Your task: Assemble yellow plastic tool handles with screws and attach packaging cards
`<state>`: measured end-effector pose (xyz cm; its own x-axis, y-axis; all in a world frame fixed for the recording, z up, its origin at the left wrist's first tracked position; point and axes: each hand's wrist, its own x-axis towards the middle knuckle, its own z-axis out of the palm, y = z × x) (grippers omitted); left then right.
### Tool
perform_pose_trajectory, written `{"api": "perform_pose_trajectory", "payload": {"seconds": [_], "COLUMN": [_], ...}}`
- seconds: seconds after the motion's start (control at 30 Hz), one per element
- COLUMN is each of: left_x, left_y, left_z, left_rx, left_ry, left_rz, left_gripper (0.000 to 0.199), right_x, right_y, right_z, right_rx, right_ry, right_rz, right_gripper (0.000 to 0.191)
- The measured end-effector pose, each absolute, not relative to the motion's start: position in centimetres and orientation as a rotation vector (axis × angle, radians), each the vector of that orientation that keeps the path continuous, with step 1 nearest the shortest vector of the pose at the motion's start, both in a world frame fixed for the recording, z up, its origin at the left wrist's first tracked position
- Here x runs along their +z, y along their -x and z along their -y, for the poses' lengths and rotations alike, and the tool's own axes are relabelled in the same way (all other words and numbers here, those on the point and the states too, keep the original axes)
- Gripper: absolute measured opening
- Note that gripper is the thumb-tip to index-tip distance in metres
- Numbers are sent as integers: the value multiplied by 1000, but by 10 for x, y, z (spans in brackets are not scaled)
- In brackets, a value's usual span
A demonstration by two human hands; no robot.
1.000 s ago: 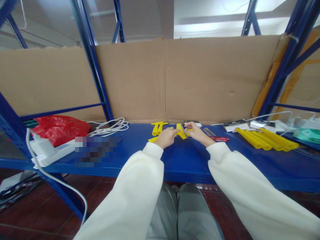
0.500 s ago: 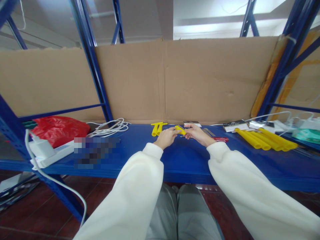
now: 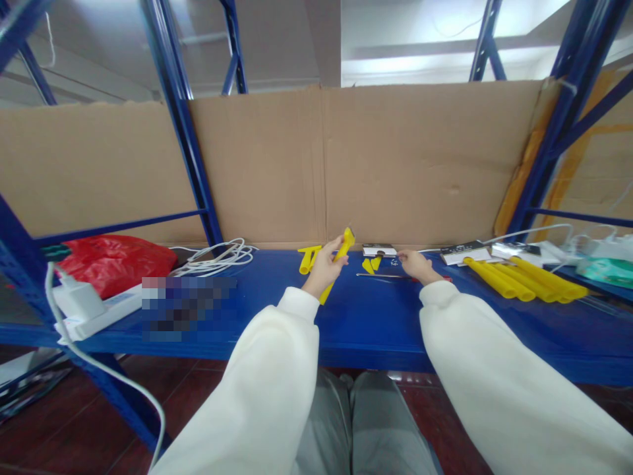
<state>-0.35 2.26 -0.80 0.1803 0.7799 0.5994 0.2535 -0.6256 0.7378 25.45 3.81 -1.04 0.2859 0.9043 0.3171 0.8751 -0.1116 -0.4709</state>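
Note:
My left hand [image 3: 324,265] is closed around a long yellow tool that looks like a scraper [image 3: 347,239], tilted with its wide head up and its handle running down past my palm. My right hand [image 3: 416,265] is low over the shelf at the right, fingertips pinched beside some tiny metal parts [image 3: 394,262]; whatever they hold is too small to make out. Below it lies a screwdriver [image 3: 383,275], its red handle mostly hidden by that hand. Two small yellow pieces [image 3: 372,265] rest between my hands. T-shaped yellow tools [image 3: 306,259] lie behind my left hand.
Several yellow tubes [image 3: 524,280] lie at the right by black-and-white packets [image 3: 465,252]. Another packet [image 3: 379,250] is at the back. White cable [image 3: 222,256], a red bag [image 3: 121,264] and a power strip [image 3: 106,310] occupy the left. Cardboard [image 3: 395,165] stands behind.
My hands have moved apart. My left hand now holds the yellow tool up alone; my right hand has gone right and down to the tiny parts. Two small yellow pieces are now uncovered.

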Motion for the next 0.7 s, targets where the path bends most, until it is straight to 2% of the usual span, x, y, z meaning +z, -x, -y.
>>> {"api": "perform_pose_trajectory", "payload": {"seconds": [0.13, 0.3, 0.47, 0.7], "left_x": [-4, -2, 1, -4], "left_y": [5, 11, 11, 11], "left_z": [-19, -13, -8, -12], "left_rx": [1359, 1159, 1120, 1073], "left_ry": [-1483, -1187, -1062, -1096], "left_rz": [-950, -1004, -1052, -999], "left_gripper": [63, 68, 75, 75], "right_x": [-16, -17, -17, -18], "right_y": [-262, -263, -264, -261], "right_z": [-42, -49, -48, -45], "right_rx": [3, -53, -53, -92], "right_ry": [2127, 2103, 2124, 2103], "right_rz": [1759, 1880, 1937, 1950], "right_gripper": [47, 46, 49, 46]}}
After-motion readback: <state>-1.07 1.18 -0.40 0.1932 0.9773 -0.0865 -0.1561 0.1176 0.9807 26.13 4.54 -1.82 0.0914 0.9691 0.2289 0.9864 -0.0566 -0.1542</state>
